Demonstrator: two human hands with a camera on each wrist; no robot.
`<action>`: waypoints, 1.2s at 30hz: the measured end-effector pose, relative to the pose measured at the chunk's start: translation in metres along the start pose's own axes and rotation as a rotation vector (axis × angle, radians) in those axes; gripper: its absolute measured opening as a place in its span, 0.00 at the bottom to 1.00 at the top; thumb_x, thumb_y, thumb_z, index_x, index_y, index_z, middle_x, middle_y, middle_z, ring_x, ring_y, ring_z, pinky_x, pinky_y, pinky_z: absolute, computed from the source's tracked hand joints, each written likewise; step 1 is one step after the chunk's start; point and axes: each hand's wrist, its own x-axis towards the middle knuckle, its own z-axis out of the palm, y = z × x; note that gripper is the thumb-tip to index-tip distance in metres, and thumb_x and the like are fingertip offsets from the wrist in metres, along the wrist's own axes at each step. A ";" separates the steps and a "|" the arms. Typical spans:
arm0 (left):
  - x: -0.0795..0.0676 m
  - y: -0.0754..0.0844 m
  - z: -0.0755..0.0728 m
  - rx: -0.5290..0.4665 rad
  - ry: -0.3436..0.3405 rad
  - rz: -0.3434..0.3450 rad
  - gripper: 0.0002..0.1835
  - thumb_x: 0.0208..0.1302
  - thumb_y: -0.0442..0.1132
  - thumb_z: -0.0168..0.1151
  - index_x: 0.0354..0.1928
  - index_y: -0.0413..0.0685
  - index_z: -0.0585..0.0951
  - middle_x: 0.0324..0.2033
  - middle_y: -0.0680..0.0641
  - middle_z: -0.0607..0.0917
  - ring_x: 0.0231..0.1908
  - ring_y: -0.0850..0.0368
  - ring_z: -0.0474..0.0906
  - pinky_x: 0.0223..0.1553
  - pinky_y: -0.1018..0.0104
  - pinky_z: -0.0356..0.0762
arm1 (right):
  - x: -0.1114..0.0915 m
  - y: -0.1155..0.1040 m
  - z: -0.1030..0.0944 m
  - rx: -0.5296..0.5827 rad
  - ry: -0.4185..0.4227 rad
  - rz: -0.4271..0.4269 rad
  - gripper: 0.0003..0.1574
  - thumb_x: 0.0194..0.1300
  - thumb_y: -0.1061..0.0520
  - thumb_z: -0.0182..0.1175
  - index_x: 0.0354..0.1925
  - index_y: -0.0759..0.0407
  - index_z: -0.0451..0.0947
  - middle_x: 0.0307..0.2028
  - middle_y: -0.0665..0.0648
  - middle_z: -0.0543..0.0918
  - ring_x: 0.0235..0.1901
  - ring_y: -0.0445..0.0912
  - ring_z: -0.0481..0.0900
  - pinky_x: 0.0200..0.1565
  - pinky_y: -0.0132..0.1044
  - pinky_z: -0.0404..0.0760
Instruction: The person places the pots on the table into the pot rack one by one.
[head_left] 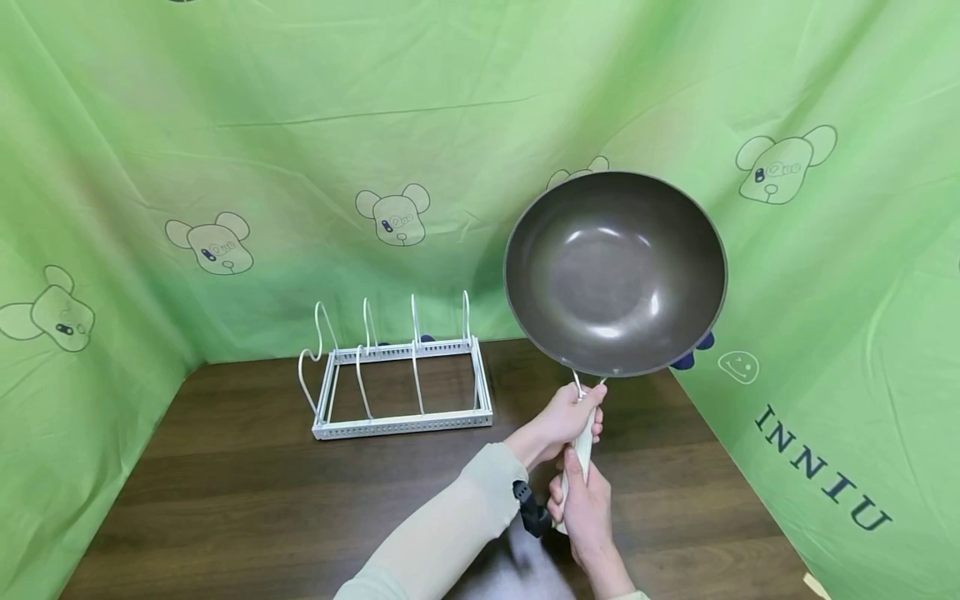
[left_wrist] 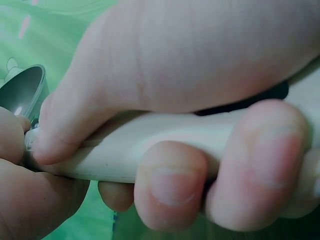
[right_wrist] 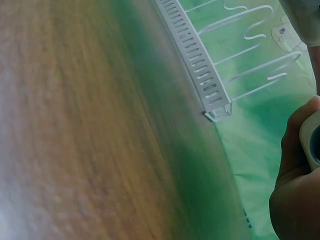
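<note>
A deep dark wok [head_left: 615,267] is held up above the table, its inside facing the head camera. Its pale handle [head_left: 584,443] slants down towards the person. My left hand [head_left: 557,423] grips the handle near the pan, thumb pointing up along it. Lower down, my right hand [head_left: 588,507] wraps round the rear part of the same handle. In the left wrist view, the right thumb and curled fingers [left_wrist: 172,185] close round the handle [left_wrist: 115,157]. The right wrist view catches the right hand [right_wrist: 295,195] at the edge, round the handle's end.
A white metal rack [head_left: 401,427] with several upright wire dividers stands on the wooden table [head_left: 300,508], left of the wok. Green printed cloth [head_left: 300,150] hangs behind and along both sides. A black strap device [head_left: 531,508] sits by the left sleeve.
</note>
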 end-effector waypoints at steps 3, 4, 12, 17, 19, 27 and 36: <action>0.001 0.001 0.000 -0.016 0.005 0.008 0.10 0.78 0.45 0.53 0.42 0.45 0.71 0.18 0.51 0.74 0.16 0.61 0.69 0.19 0.72 0.74 | 0.001 -0.001 0.001 0.001 -0.004 -0.010 0.29 0.80 0.42 0.47 0.41 0.70 0.64 0.13 0.51 0.66 0.07 0.39 0.63 0.10 0.29 0.63; 0.002 0.001 0.000 -0.022 0.008 0.012 0.10 0.78 0.45 0.53 0.41 0.45 0.71 0.18 0.50 0.74 0.16 0.61 0.69 0.19 0.72 0.74 | 0.001 -0.001 0.001 -0.001 -0.006 -0.014 0.29 0.80 0.42 0.47 0.41 0.70 0.64 0.13 0.51 0.66 0.07 0.39 0.63 0.10 0.29 0.63; 0.003 0.004 -0.001 -0.033 0.008 0.022 0.11 0.78 0.45 0.53 0.42 0.44 0.71 0.18 0.51 0.73 0.16 0.61 0.69 0.19 0.72 0.73 | 0.004 -0.003 0.002 -0.014 -0.024 -0.037 0.30 0.80 0.42 0.46 0.38 0.70 0.63 0.14 0.51 0.66 0.07 0.39 0.63 0.10 0.29 0.64; 0.003 0.008 -0.003 -0.032 0.011 0.022 0.11 0.78 0.45 0.54 0.41 0.44 0.71 0.19 0.50 0.74 0.17 0.61 0.70 0.20 0.72 0.74 | 0.004 -0.005 0.004 -0.021 -0.031 -0.048 0.30 0.80 0.42 0.46 0.37 0.70 0.62 0.14 0.51 0.66 0.07 0.39 0.63 0.10 0.29 0.64; 0.003 0.010 -0.003 -0.026 0.011 0.024 0.11 0.78 0.45 0.54 0.39 0.46 0.71 0.19 0.50 0.74 0.17 0.61 0.70 0.20 0.71 0.75 | 0.005 -0.005 0.004 -0.024 -0.033 -0.059 0.30 0.81 0.43 0.46 0.37 0.70 0.62 0.14 0.51 0.66 0.07 0.39 0.63 0.10 0.29 0.64; 0.005 0.014 -0.005 -0.018 -0.001 0.030 0.11 0.78 0.45 0.53 0.39 0.47 0.71 0.19 0.50 0.73 0.17 0.61 0.70 0.20 0.71 0.75 | 0.008 -0.005 0.007 -0.011 -0.031 -0.075 0.29 0.81 0.44 0.46 0.38 0.71 0.63 0.14 0.51 0.66 0.07 0.39 0.62 0.10 0.28 0.63; 0.005 0.016 -0.006 -0.031 0.008 0.034 0.12 0.78 0.45 0.54 0.41 0.43 0.71 0.19 0.50 0.73 0.17 0.60 0.69 0.20 0.72 0.74 | 0.010 -0.006 0.008 -0.028 -0.027 -0.098 0.28 0.81 0.45 0.46 0.41 0.72 0.64 0.14 0.52 0.65 0.07 0.39 0.63 0.10 0.28 0.64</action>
